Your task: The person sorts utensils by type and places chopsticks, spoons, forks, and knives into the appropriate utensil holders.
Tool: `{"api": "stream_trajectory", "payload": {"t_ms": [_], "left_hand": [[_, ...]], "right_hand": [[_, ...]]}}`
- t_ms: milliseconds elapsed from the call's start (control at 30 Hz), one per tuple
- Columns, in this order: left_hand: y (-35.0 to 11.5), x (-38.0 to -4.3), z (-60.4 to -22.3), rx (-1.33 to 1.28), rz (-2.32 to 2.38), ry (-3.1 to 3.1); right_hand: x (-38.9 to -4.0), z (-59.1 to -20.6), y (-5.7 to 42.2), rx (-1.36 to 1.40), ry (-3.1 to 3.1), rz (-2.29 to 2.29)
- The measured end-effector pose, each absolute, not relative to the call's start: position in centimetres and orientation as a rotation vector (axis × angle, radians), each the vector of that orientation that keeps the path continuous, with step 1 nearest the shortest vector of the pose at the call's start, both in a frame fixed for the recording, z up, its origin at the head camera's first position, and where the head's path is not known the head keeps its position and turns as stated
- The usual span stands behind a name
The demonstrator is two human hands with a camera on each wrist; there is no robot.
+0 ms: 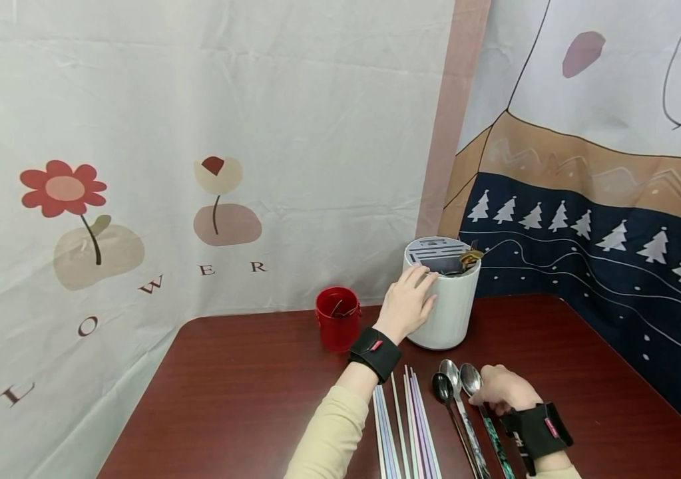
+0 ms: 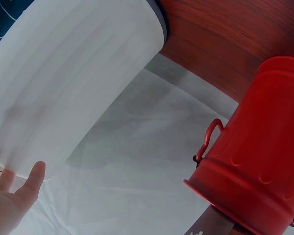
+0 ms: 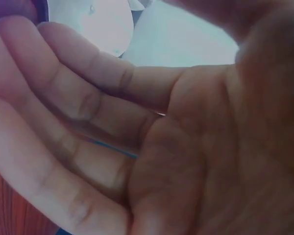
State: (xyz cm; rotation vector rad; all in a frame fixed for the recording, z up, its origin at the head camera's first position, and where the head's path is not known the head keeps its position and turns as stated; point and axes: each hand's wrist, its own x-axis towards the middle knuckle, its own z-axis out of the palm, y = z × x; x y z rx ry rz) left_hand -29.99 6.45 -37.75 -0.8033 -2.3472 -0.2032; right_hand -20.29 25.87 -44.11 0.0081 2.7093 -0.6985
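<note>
Left hand on a white container, right hand at a green-handled spoon.
The left hand's fingers are extended and loose against the near rim of the white container; the right hand's are bent beside the spoon's neck, and whether they grip it cannot be told. That spoon lies rightmost on the brown table, next to a silver spoon, a black spoon and pale chopsticks; a red bucket stands left of the container.

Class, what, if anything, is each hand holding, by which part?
The left hand only touches the white container. The right hand is at the green-handled spoon, near its neck; whether it grips cannot be told.
</note>
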Motion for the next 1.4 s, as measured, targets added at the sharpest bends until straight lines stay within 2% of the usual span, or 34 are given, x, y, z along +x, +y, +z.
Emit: {"api": "stream_trajectory", "payload": {"t_ms": [1033, 1400], "left_hand": [[6.47, -30.05, -37.66, -0.804, -0.218, -2.367], [6.41, -30.0, -37.73, -0.806, -0.229, -2.368]], "right_hand": [[-20.83, -45.15, 25.86, -0.014, 2.67, -0.683], [-20.62, -44.38, 26.12, -0.035, 2.808, -0.667]]}}
